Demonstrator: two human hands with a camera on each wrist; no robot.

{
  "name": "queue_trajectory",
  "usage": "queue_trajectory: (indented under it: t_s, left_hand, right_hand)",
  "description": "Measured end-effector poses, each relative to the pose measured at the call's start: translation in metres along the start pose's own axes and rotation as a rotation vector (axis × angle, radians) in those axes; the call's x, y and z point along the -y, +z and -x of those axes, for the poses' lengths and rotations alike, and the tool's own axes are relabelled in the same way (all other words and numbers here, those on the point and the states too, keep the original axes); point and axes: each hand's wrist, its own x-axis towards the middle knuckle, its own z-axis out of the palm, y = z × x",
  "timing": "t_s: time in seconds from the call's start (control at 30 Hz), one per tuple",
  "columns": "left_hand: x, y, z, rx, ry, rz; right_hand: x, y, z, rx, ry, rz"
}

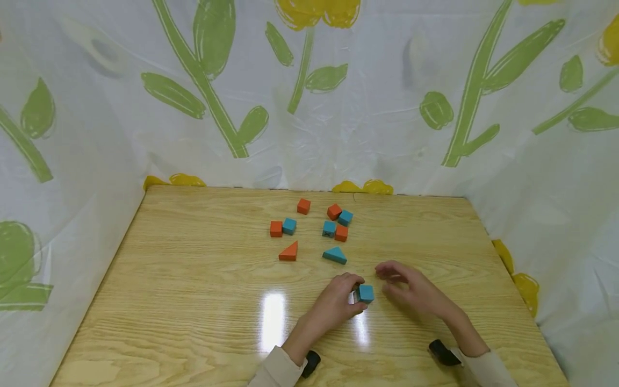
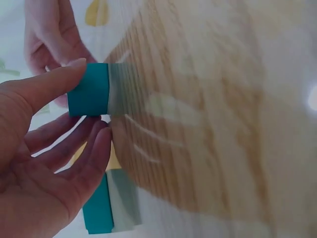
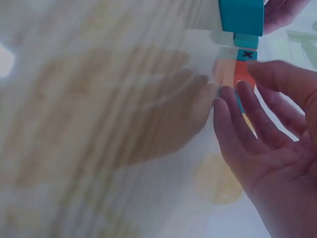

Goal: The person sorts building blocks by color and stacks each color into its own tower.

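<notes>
My left hand (image 1: 333,303) pinches a blue cube (image 1: 366,293) between thumb and fingers near the front middle of the table. In the left wrist view the thumb lies along one side of that cube (image 2: 89,90), whose lower edge meets its reflection on the tabletop. To the right of the cube, apart from it, my right hand (image 1: 413,290) has loosely bent fingers and holds nothing. Just beyond the hands lies a blue triangular block (image 1: 335,255), with a red triangular block (image 1: 289,251) to its left.
Farther back stand a lone red cube (image 1: 303,206) and red-and-blue pairs, including a blue cube with an X (image 1: 329,229) beside a red cube (image 1: 341,233). At left, another red cube (image 1: 276,229) adjoins a blue cube (image 1: 289,226). Flower-patterned sheeting (image 1: 367,134) surrounds the wooden table (image 1: 193,301).
</notes>
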Motion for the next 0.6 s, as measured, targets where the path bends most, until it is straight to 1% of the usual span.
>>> queue_trajectory:
  t_s: [0.13, 0.23, 0.4, 0.6]
  left_hand:
    - [0.000, 0.001, -0.003, 0.010, 0.000, 0.009]
    - [0.001, 0.001, -0.004, 0.013, -0.009, 0.025]
    - [0.004, 0.001, -0.005, 0.005, -0.019, 0.097]
    - [0.007, 0.003, -0.007, 0.003, -0.053, 0.190]
  right_hand:
    - [-0.003, -0.001, -0.009, -0.038, -0.052, 0.028]
    - [-0.003, -0.001, -0.018, -0.063, -0.063, 0.030]
    - [-0.001, -0.003, -0.036, -0.090, -0.026, 0.008]
    - [0.001, -0.004, -0.061, -0.139, -0.002, -0.020]
